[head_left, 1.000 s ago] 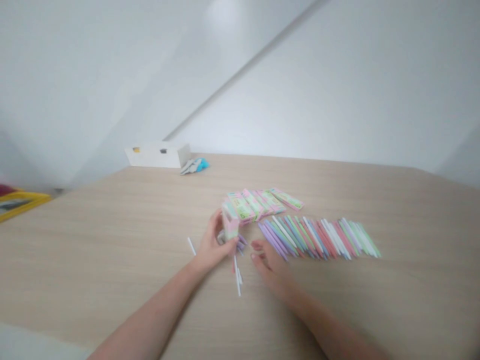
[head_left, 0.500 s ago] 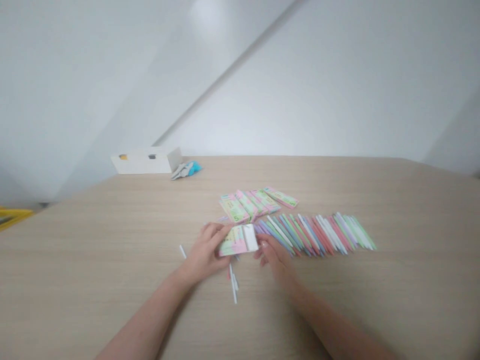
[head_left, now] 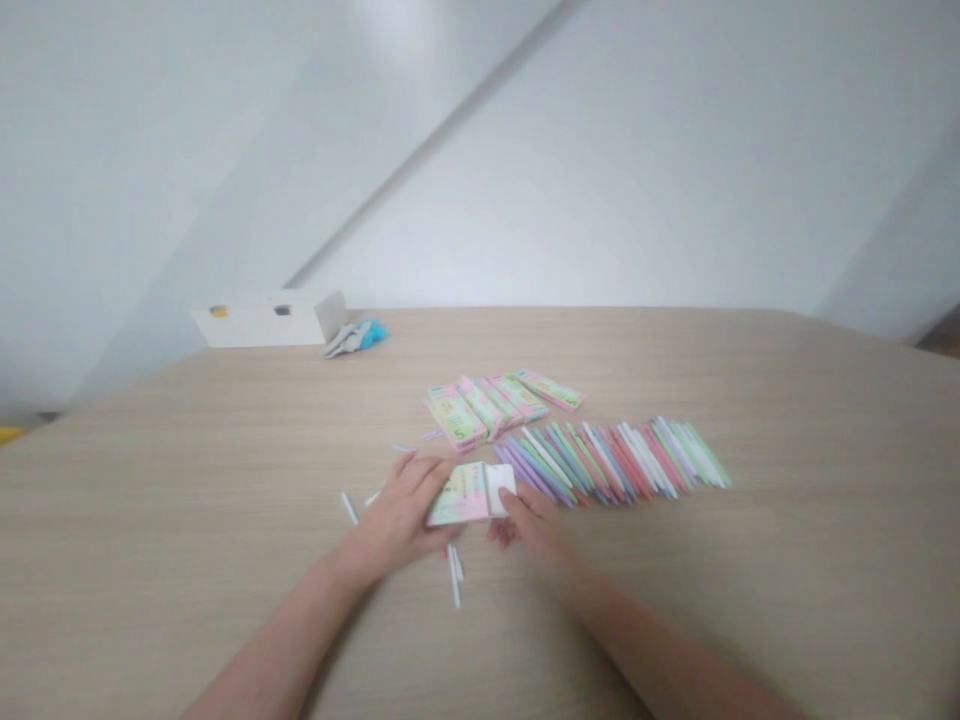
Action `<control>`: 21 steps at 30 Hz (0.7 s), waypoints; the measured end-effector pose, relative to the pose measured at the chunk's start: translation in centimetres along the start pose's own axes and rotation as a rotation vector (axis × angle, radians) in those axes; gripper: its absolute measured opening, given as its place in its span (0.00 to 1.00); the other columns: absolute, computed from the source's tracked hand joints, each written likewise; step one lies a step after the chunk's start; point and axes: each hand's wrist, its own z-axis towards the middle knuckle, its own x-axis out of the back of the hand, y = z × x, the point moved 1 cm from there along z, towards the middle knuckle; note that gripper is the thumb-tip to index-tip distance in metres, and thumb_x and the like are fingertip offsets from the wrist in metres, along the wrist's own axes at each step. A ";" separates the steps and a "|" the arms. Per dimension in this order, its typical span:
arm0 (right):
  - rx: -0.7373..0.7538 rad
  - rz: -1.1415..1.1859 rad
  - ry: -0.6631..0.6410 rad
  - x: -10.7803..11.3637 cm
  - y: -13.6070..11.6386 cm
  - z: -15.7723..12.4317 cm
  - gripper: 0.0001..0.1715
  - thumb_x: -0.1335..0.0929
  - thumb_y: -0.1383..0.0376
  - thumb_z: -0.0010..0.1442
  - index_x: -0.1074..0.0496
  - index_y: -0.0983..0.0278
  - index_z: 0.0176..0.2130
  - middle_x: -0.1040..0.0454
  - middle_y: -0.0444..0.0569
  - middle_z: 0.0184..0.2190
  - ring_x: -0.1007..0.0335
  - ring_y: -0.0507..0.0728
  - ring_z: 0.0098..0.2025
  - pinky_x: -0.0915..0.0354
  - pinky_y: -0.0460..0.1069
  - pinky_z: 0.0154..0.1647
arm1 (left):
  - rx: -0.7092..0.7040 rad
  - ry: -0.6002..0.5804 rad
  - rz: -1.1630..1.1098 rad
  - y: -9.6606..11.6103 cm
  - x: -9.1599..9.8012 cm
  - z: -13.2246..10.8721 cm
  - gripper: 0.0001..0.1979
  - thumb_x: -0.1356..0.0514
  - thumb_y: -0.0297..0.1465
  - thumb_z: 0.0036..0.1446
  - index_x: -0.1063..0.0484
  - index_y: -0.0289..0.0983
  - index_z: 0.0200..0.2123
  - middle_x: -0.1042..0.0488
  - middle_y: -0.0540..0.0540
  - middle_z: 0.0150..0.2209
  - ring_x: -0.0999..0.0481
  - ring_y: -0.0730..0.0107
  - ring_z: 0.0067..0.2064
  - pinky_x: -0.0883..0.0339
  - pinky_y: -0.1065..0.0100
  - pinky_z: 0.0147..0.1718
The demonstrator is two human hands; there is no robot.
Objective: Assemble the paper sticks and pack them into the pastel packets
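My left hand grips the left part of a small pink and green box. A white flap or inner part sticks out of the box's right end, and my right hand has its thumb on it, with the fingers curled below. Behind the box, several like boxes lie side by side on the table. A long row of coloured sticks lies to the right. A few loose white sticks lie near my left hand.
At the back left of the wooden table stands a white box with two holes in its front. Beside it lies a crumpled grey and blue item. A pale wall rises behind the table. Something yellow shows at the left edge.
My right thumb has come onto the white part at the box's end. The held box sits slightly lower and farther from the other boxes. The whole view has shifted a little.
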 end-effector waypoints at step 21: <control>-0.012 -0.130 -0.018 0.0 0.8 -0.1 0.17 0.43 0.57 0.62 0.35 0.65 0.34 0.28 0.45 0.25 0.36 0.48 0.19 0.40 0.44 0.19 | 0.067 -0.015 -0.013 -1.2 -0.2 -0.1 0.26 0.40 0.38 0.54 0.40 0.40 0.55 0.31 0.41 0.52 0.34 0.57 0.53 0.43 0.57 0.51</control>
